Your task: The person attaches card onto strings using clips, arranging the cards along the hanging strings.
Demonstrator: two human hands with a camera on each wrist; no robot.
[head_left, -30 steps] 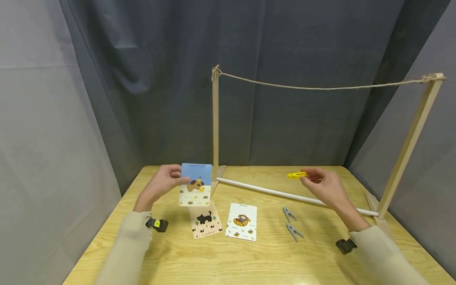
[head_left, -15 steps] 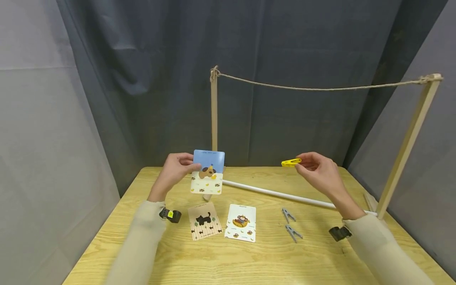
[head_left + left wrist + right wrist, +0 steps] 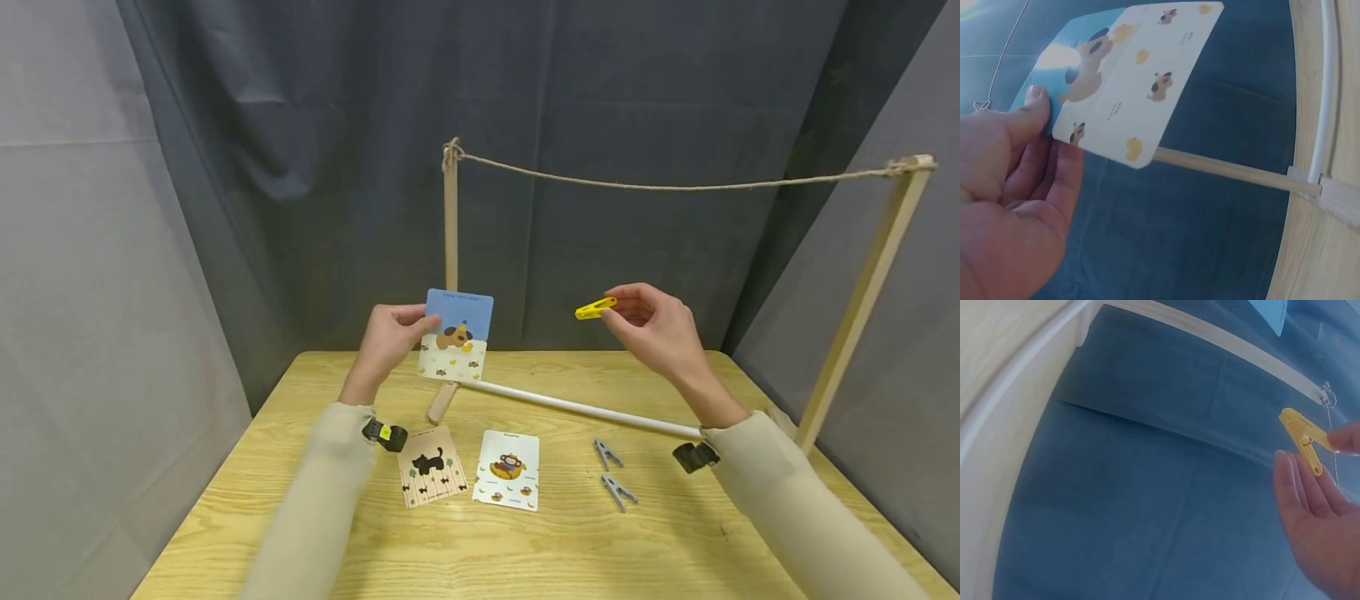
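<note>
My left hand (image 3: 390, 343) pinches a blue-and-cream dog card (image 3: 456, 335) by its left edge, thumb in front and fingers behind. The card stands upright above the table, overlapping the left post in the head view. In the left wrist view the dog card (image 3: 1129, 81) shows a dog and small yellow ducks. My right hand (image 3: 660, 332) pinches a yellow clothespin (image 3: 596, 308) between thumb and fingers, its nose pointing left toward the card. In the right wrist view the yellow clothespin (image 3: 1304, 439) has its handles between thumb and fingertips. Both hands are below the string (image 3: 645, 185).
A wooden post (image 3: 451, 221) at left and another wooden post (image 3: 862, 308) at right carry the sagging string. A white rod (image 3: 570, 404) joins their bases. A black cat card (image 3: 431, 467), a monkey card (image 3: 507, 471) and two grey clothespins (image 3: 607, 452) lie on the table (image 3: 480, 550).
My left hand has lifted the dog card up and to the right. My right hand has raised the yellow clothespin and brought it left, so the two are closer together.
</note>
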